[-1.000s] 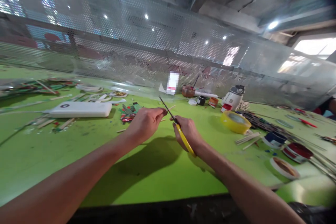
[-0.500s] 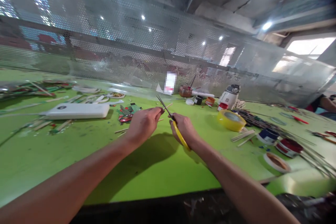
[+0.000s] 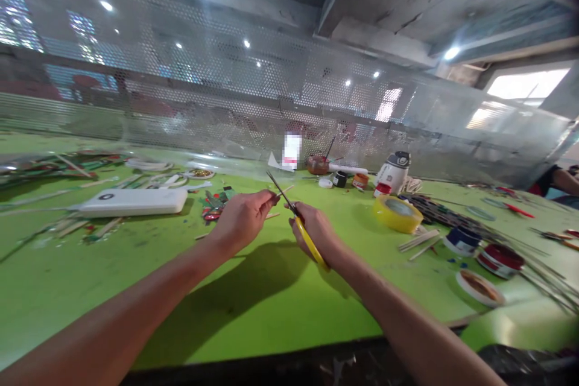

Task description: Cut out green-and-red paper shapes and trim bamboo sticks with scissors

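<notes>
My right hand [image 3: 312,230] is closed around a pair of yellow-handled scissors [image 3: 312,245], whose dark blades point up and to the left. Just left of the blades, my left hand [image 3: 244,217] pinches with thumb and forefinger; whatever lies between the fingertips is too small to make out. Both hands are held above the green table [image 3: 253,307]. Beyond my left hand, a small pile of green and red scraps [image 3: 216,202] lies on the table, partly hidden by the hand.
On the left lies a white power bank [image 3: 136,202] on thin sticks. To the right are a yellow tape roll [image 3: 398,215], a white bottle [image 3: 393,172], a blue paint jar [image 3: 462,241] and a red paint jar [image 3: 500,260]. A transparent perforated sheet [image 3: 203,84] stands behind. Another person's arm [image 3: 563,181] shows far right.
The whole view has tilted up slightly, so things sit a little lower. My left hand stays near the scissors' blades, its pinch kept; my right hand keeps hold of the scissors.
</notes>
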{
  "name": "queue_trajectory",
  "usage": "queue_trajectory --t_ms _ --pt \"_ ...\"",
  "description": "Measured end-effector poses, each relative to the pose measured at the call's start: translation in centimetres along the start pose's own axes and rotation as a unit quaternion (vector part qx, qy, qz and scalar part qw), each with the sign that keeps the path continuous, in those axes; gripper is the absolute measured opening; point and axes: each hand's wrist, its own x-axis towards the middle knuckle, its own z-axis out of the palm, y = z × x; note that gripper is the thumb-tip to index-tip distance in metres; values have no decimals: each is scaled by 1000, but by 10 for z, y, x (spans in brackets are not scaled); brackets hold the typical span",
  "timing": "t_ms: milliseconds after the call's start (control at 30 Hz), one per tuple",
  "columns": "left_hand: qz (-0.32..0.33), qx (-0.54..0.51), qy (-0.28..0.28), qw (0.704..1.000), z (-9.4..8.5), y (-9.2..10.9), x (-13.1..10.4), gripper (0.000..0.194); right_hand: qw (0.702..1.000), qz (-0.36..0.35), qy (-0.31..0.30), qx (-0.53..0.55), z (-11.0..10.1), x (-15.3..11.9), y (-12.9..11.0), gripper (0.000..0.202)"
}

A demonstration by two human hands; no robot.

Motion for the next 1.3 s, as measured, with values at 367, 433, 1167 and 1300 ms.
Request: queue_trajectory --t_ms 367,433,1167,1300 --pt "-104 -204 -138 964 -8 2 4 35 999 20 -26 -15 -8 -5 -4 17" --pt "-108 -205 -140 963 -7 1 5 35 999 22 -32 -17 -7 -5 -1 18" --pt "-43 -57 18 997 13 -3 -1 35 973 119 -11 -197 -14 7 22 40" --pt "-32 -42 2 999 8 -3 1 35 948 201 -57 -241 -22 13 47 48"
